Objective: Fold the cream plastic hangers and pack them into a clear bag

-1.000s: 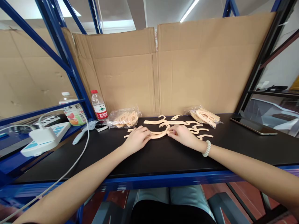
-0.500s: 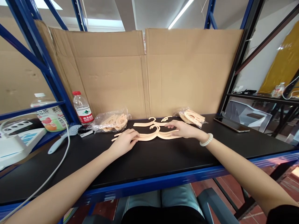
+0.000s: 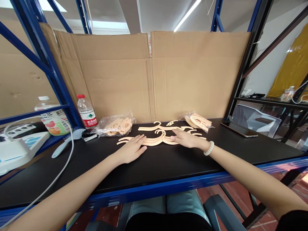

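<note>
Several beige clothes hangers [image 3: 154,141] lie stacked flat on the black tabletop in front of me, hooks pointing away. My left hand [image 3: 132,150] rests at their left arms, fingers stretched out and thumb apart. Across their right arms lies my right hand [image 3: 188,138], its fingers extended to the left and covering part of them. Neither hand is wrapped round anything. Just behind the stack is another beige hanger [image 3: 149,128], partly hidden by my right hand. A small loose beige hook piece [image 3: 172,123] sits beyond it.
Clear plastic bags with beige parts lie left [image 3: 117,125] and right [image 3: 197,122] at the back. A phone [image 3: 239,129] is at the right. On the left are a water bottle [image 3: 88,114], a hairbrush [image 3: 64,146] and a white cable [image 3: 64,168]. Cardboard [image 3: 115,77] stands behind.
My right hand has drawn slightly left and nearer, uncovering the hangers' right ends. My left hand's fingers have straightened from a curled hold on the left arms.
</note>
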Demonstrator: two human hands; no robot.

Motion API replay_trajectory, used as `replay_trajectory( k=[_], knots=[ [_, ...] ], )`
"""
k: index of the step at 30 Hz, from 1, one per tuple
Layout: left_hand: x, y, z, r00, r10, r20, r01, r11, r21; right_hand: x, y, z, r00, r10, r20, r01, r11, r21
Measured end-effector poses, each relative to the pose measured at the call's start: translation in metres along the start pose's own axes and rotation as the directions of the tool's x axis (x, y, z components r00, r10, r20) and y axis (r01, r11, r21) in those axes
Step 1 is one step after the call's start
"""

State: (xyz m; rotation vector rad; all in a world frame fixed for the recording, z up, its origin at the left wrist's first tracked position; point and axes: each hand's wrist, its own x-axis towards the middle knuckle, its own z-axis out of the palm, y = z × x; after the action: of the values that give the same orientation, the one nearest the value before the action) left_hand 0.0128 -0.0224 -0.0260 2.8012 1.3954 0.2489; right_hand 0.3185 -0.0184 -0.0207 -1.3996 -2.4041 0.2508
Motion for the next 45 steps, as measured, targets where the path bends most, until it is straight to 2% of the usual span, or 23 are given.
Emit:
replay_trajectory(
  k=[3, 6, 11, 17, 22, 26, 32, 38, 45],
  knots=[
    [-0.004, 0.007, -0.005, 0.992, -0.06, 0.115, 0.059, 0.998, 0.01, -0.002, -0.007, 0.014, 0.992, 0.051, 0.117, -0.042, 0.996, -0.081],
    [-0.006, 0.013, -0.008, 0.985, -0.096, 0.147, 0.097, 0.995, -0.004, -0.003, -0.008, 0.018, 0.986, 0.076, 0.145, -0.049, 0.983, -0.178],
    [-0.007, 0.012, -0.004, 0.986, -0.105, 0.128, 0.11, 0.994, -0.025, -0.001, -0.005, 0.018, 0.983, 0.087, 0.161, -0.052, 0.977, -0.209],
    [-0.007, 0.009, 0.002, 0.994, -0.094, 0.049, 0.095, 0.995, -0.016, 0.001, 0.003, 0.021, 0.987, 0.07, 0.145, -0.044, 0.983, -0.177],
    [-0.008, 0.009, 0.001, 0.988, -0.122, 0.094, 0.123, 0.992, -0.005, 0.0, 0.004, 0.02, 0.986, 0.067, 0.153, -0.039, 0.983, -0.178],
    [-0.007, 0.007, 0.002, 0.991, -0.093, 0.099, 0.094, 0.995, -0.012, 0.002, 0.007, 0.021, 0.988, 0.052, 0.148, -0.027, 0.985, -0.169],
    [0.002, 0.007, 0.004, 0.988, -0.102, 0.119, 0.105, 0.994, -0.016, 0.008, 0.016, 0.018, 0.981, 0.081, 0.179, -0.041, 0.976, -0.216],
    [0.007, 0.003, 0.009, 0.995, -0.083, 0.06, 0.085, 0.996, -0.039, 0.011, 0.017, 0.016, 0.984, 0.076, 0.16, -0.049, 0.985, -0.167],
    [0.006, 0.002, 0.009, 0.996, -0.079, 0.044, 0.081, 0.996, -0.038, 0.011, 0.017, 0.016, 0.986, 0.065, 0.153, -0.038, 0.984, -0.173]
  ],
)
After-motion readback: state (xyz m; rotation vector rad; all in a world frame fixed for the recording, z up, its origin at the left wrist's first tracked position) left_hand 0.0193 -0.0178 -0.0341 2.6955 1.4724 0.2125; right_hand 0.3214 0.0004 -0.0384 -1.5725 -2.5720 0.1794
